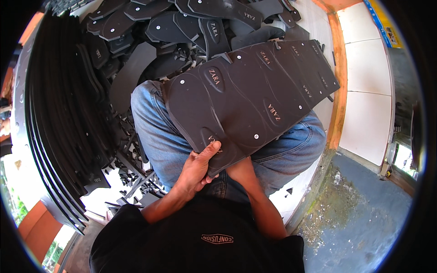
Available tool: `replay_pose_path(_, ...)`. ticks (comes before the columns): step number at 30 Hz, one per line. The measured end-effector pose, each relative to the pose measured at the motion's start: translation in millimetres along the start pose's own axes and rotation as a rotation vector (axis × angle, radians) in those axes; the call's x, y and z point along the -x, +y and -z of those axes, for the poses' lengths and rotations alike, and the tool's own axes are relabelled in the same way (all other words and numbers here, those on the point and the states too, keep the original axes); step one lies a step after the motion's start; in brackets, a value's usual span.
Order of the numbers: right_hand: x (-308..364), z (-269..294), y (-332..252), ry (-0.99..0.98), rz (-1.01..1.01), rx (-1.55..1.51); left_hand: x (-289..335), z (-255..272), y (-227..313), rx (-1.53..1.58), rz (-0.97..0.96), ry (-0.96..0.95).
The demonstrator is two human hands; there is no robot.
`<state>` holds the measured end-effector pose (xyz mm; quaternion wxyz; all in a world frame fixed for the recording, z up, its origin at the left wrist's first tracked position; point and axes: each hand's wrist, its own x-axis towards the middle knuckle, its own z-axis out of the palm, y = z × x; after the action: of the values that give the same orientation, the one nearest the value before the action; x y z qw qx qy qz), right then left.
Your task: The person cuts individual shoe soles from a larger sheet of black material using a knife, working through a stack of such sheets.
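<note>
A wide dark foam sheet (241, 98) lies tilted across my thighs, marked with curved sole-shaped outlines, printed lettering and small white dots. At its near corner my left hand (200, 166) pinches the edge, thumb pressed on top and fingers curled below. My right hand (240, 169) reaches under the same near edge; the sheet hides its fingers, so their grip does not show. Several cut-out sole pieces (170, 27) of the same dark foam lie heaped beyond the sheet.
On the left stands a tall stack of dark foam sheets (63, 104). Small foam offcuts (136, 182) litter the white surface between it and my knee. An orange-brown wooden edge (337, 91) borders the right side, with a worn blue-grey floor (364, 209) below it.
</note>
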<state>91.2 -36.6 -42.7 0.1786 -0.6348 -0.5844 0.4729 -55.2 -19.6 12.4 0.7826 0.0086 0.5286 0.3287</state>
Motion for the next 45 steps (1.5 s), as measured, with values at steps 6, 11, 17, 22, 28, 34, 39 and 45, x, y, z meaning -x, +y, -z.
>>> replay_pose_path(6, -8.4, -18.0, 4.5, 0.083, 0.077, -0.046, 0.7, -7.9, 0.4, 0.031, 0.002, 0.0)
replay_pose_path(11, -12.9, -30.6, 14.2, 0.144, 0.092, -0.262, 2.0, -12.5, 0.9, 0.063, -0.012, -0.004)
replay_pose_path(17, -24.6, -50.8, 24.2, 0.453, 0.3, -0.205, 4.3, -13.1, 4.6, 0.063, 0.011, 0.001)
replay_pose_path(22, -49.9, -47.2, 14.3, 0.429, 0.271, -0.246, 4.5, -8.6, 4.9, 0.026, 0.034, 0.019)
replay_pose_path(28, -87.7, -40.6, -2.8, 0.335, 0.174, -0.265, 4.6, -6.0, 7.0, 0.013, 0.074, 0.03)
replay_pose_path(34, -102.5, -30.3, -16.0, 0.242, 0.077, -0.265, 4.7, -2.6, 7.6, 0.008, 0.089, 0.023)
replay_pose_path(39, -121.0, -26.0, -35.1, 0.141, 0.037, -0.244, 13.0, -0.7, 18.7, -0.016, 0.138, 0.042)
replay_pose_path(45, -188.6, -29.2, -85.2, -0.098, -0.101, -0.358, 54.7, 25.3, 14.2, -0.296, 0.126, 0.149)
